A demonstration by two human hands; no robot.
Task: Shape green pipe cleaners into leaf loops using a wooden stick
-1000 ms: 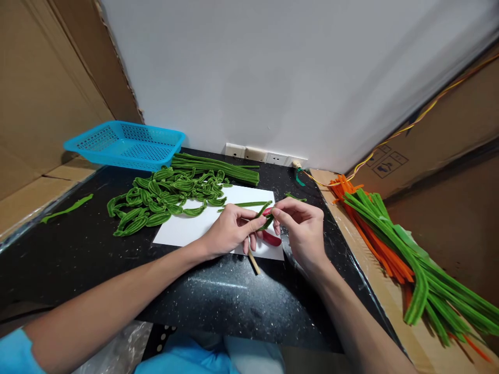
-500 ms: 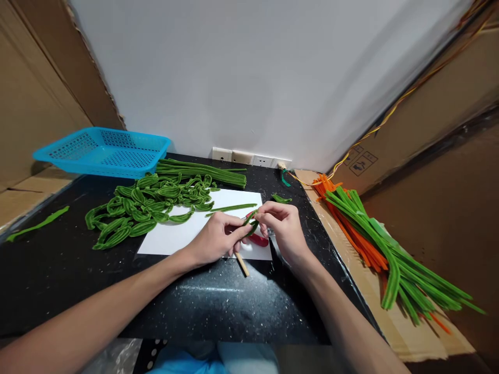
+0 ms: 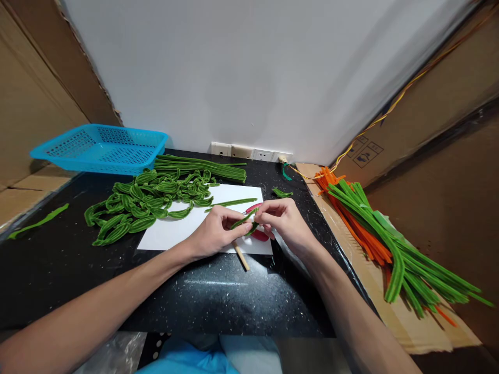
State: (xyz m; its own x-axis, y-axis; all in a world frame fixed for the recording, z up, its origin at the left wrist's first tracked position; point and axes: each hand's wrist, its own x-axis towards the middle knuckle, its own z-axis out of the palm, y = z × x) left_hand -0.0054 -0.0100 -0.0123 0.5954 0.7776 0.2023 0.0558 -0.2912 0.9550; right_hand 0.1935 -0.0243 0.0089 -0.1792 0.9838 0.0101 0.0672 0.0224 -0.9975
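Between my two hands is a bent green pipe cleaner [image 3: 246, 220], looped into a narrow leaf shape. My left hand [image 3: 218, 231] pinches its left side between thumb and fingers. With thumb and forefinger, my right hand [image 3: 286, 223] grips its right end. Under the hands lies a white sheet of paper [image 3: 171, 236], with red-handled scissors [image 3: 260, 236] partly hidden by the fingers. A thin wooden stick [image 3: 241, 257] pokes out below my left hand. Just beyond the hands rests a straight green pipe cleaner [image 3: 234, 202] on the paper.
A pile of green leaf-shaped loops [image 3: 144, 200] covers the paper's left side. Behind it are a bundle of green pipe cleaners [image 3: 202, 169] and a blue basket [image 3: 101, 165]. Orange strips [image 3: 362, 236] and lighter green strips [image 3: 405, 254] lie on cardboard at right. One loop [image 3: 281, 193] sits apart.
My left fingers have shifted slightly left along the pipe cleaner, and more of its loop shows. My right hand keeps its pinch. The view has moved a little.
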